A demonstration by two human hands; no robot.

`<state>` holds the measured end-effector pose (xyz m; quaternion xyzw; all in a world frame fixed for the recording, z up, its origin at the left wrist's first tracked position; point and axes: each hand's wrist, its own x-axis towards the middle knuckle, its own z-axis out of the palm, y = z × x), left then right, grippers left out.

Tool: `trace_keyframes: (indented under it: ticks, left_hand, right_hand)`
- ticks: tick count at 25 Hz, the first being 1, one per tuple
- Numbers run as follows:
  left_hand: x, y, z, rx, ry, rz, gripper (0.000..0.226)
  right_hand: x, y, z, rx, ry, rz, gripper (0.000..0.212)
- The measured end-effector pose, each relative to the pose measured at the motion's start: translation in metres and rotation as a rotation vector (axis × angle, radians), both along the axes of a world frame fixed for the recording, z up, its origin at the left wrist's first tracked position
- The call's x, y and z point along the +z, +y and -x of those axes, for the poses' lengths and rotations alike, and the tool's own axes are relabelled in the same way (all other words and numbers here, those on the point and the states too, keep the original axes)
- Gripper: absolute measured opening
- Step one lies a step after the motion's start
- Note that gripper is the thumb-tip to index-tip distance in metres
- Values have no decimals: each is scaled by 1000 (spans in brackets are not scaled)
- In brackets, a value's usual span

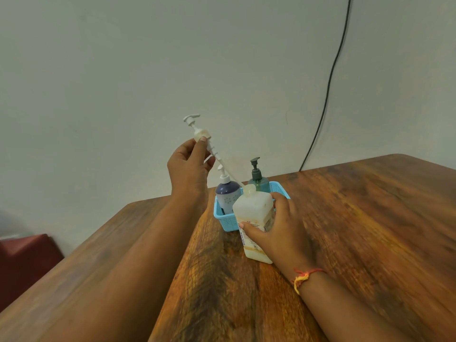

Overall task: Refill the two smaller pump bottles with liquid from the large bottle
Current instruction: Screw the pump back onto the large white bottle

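Observation:
A large white square bottle [253, 211] of pale liquid stands on the wooden table [357, 230], its neck uncapped. My right hand [281, 230] grips its side. My left hand [190, 169] holds the bottle's white pump [201, 134] by the collar, lifted up and to the left. The pump's long dip tube slants down, its end still at the neck. Behind, a blue basket [223, 219] holds two smaller pump bottles: a dark purple one [227, 193] with a white pump and a teal one [259, 181] with a dark pump.
A black cable [330, 82] runs down the pale wall to the table's far edge. A dark red seat [27, 257] sits low at the left beside the table.

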<state>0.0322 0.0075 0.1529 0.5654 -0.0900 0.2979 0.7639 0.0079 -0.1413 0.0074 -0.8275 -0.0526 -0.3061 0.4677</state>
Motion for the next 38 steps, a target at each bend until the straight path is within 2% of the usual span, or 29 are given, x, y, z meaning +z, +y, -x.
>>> trace_keyframes:
  ticks: [4,8,11,14,25,30,38]
  left_hand:
    - [-3,-2,-2,-32,32,-91,14]
    - [-29,-11,0,-147,122,-308,22]
    - [-53,-16,1,-216,102,-443,25]
    - [-74,-17,2,-196,99,-521,30]
    - [-94,-28,11,-108,14,-365,35]
    - [-91,-24,14,-139,-21,-249,14]
    - [-93,-27,14,49,-12,-258,39]
  right_hand:
    - [0,1,0,0,3,9,92]
    - [0,0,1,6,-3,12,94]
    - [0,-2,1,8,-21,5,93]
    - [0,-1,1,2,-20,11,94]
    - [-2,-3,2,53,-18,7,93]
    - [1,-1,5,81,-15,29,96]
    - [1,3,8,86,1,76,94]
